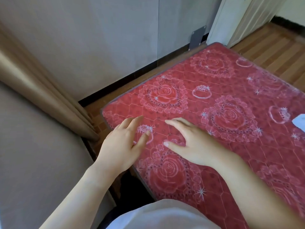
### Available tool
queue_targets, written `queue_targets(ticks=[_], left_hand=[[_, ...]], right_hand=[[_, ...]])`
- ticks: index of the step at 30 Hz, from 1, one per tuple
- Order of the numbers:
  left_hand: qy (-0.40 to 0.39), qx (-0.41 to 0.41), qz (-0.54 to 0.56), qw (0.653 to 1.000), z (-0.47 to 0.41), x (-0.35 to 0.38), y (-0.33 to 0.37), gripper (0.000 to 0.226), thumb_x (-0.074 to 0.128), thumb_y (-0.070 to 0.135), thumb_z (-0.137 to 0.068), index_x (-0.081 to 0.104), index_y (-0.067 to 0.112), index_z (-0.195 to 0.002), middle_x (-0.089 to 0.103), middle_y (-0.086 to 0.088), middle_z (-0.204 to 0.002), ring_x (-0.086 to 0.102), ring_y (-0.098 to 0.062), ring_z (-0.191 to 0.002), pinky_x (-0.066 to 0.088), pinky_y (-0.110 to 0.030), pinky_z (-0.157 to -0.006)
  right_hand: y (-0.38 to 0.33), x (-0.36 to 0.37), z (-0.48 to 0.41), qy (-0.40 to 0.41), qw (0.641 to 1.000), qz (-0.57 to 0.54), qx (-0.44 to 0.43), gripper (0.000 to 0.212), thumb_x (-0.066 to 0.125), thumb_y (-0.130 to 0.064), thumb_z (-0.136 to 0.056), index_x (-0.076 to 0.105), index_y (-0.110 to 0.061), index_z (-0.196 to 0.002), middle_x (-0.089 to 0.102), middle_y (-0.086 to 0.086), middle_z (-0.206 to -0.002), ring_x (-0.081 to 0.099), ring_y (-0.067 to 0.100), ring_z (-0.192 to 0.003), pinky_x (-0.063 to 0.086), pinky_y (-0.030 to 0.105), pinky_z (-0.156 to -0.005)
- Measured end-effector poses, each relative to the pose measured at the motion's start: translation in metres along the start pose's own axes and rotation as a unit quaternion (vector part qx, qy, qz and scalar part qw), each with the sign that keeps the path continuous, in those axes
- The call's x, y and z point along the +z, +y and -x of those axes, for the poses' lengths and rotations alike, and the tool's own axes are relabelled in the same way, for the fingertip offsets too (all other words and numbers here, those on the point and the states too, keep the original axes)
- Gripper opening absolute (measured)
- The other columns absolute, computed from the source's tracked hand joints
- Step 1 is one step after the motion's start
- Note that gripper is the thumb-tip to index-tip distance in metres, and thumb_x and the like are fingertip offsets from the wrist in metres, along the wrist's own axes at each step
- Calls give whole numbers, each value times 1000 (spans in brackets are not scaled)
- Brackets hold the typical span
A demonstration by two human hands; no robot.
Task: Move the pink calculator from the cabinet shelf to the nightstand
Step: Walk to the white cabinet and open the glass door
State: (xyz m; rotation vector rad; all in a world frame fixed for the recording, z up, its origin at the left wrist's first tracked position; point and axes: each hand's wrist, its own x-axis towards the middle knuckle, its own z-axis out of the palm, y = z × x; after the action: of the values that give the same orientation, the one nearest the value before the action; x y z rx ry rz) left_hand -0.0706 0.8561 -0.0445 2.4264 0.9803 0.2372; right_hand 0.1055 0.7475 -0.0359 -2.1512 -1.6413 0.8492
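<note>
My left hand (122, 144) and my right hand (193, 142) hover side by side over the near left corner of a bed with a red quilted cover printed with roses and rings (231, 76). Both hands are empty, palms down, fingers spread. No pink calculator, cabinet shelf or nightstand shows in this view.
A grey wall (99, 38) with a dark skirting board runs behind the bed. A tan curtain (33, 83) hangs at the left beside a brown padded surface (33, 154). A white door frame (239, 19) and wooden floor (272, 52) lie at the upper right. A white scrap (299, 121) lies at the bed's right edge.
</note>
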Motion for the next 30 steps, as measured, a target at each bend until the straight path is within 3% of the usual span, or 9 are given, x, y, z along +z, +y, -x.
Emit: queue_targets(ticks=[2,6,13,20,24,30], left_hand=[[-25,15,-14,999,-32,-18,-27,53,32,55,-90,31,30,-137,47,8,-132,52,-15,-111,45,-34,-88],[-51,41,-38,997,-89,-56,-74,54,33,55,-88,34,29,-135,47,4,-134,58,-22,-103,47,-41,-87],[-83,55,-39,994,-138,-84,-117,56,28,60,-85,35,33,-134,48,8,-133,53,-18,-114,48,-39,-89],[-69,46,-32,996,-163,-94,-125,49,35,55,-88,39,32,-131,47,10,-134,50,-14,-116,46,-34,-89],[-77,59,-15,995,-185,-101,-137,50,35,56,-88,37,34,-133,45,12,-134,53,-15,-110,45,-32,-89],[-124,123,-2,985,-248,-107,-164,50,36,54,-89,35,33,-135,43,9,-138,44,-12,-123,42,-34,-96]], right_hand=[[-12,-5,-29,8,1000,-10,22,60,47,-53,-87,22,-37,-140,23,-23,-145,29,1,-129,29,22,-93],[-40,-17,-89,19,998,-24,52,59,47,-55,-86,24,-39,-138,24,-23,-145,28,0,-130,28,22,-96],[-63,-27,-156,23,998,-19,46,56,45,-55,-87,26,-39,-137,25,-25,-143,28,-2,-127,28,22,-91],[-69,-27,-190,32,998,-46,15,56,46,-55,-86,25,-41,-137,26,-26,-142,29,-3,-127,27,19,-90],[-73,-37,-207,53,997,-46,30,57,46,-56,-86,25,-41,-137,24,-26,-144,26,-5,-128,26,20,-94],[-82,-47,-246,94,991,-22,93,60,45,-56,-86,25,-37,-139,26,-21,-146,32,0,-128,34,23,-98]])
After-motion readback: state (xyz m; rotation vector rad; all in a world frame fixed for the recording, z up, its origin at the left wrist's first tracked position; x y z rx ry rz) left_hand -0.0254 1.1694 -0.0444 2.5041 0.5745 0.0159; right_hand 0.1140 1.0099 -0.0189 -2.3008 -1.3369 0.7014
